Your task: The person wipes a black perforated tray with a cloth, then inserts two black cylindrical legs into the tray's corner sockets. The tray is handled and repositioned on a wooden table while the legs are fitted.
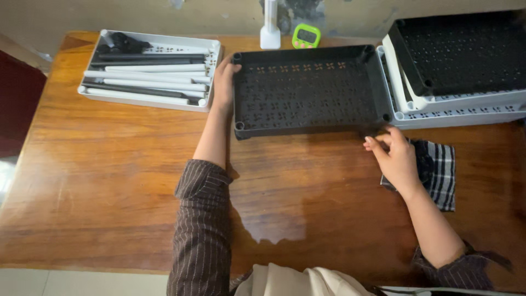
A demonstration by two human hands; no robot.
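Bare table (pixel 120 164) in front; trays (pixel 307 90) crowding the back.
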